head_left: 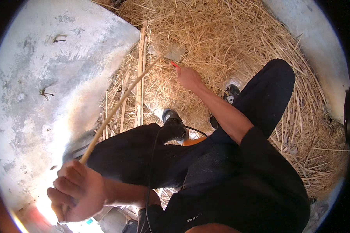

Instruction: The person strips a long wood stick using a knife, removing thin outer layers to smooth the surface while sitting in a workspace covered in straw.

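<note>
My left hand (79, 190), at the lower left, is closed round one end of a long, thin, tan bamboo stick (118, 105). The stick slants up and away to the right, its far end close to my right hand (188, 79). That hand is closed on a small tool with a red-orange handle (174, 65); its working end cannot be made out. Straw-like shavings (206, 35) cover the floor under and beyond my right hand.
Several long pale strips (140, 81) lie left of the shavings. A worn whitish wall (39, 77) rises at the left, another pale wall (311, 35) at the far right. My bent legs and dark shoes (174, 124) are in the middle. A black cable (153, 155) hangs across my lap.
</note>
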The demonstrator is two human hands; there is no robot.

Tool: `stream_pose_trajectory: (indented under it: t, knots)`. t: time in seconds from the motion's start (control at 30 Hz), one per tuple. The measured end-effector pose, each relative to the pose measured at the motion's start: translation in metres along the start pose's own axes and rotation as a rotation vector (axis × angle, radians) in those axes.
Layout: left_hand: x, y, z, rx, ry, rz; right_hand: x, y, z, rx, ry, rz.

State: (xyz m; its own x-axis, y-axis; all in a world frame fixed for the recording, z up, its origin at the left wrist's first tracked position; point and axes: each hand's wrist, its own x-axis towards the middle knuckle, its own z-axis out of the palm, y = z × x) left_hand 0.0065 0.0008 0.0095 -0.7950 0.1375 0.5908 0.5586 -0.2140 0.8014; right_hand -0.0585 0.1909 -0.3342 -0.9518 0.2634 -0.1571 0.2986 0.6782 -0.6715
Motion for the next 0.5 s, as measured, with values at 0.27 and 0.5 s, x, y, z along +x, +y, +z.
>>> stream_pose_trajectory:
  t: [0.27,0.5]
  knots:
    - [-0.021,0.003,-0.046,0.122,-0.124,0.017,0.01,-0.007,-0.019,0.209,-0.186,0.167]
    - [-0.033,0.0,-0.051,0.35,0.489,0.08,0.013,0.01,-0.016,0.486,0.102,-0.099]
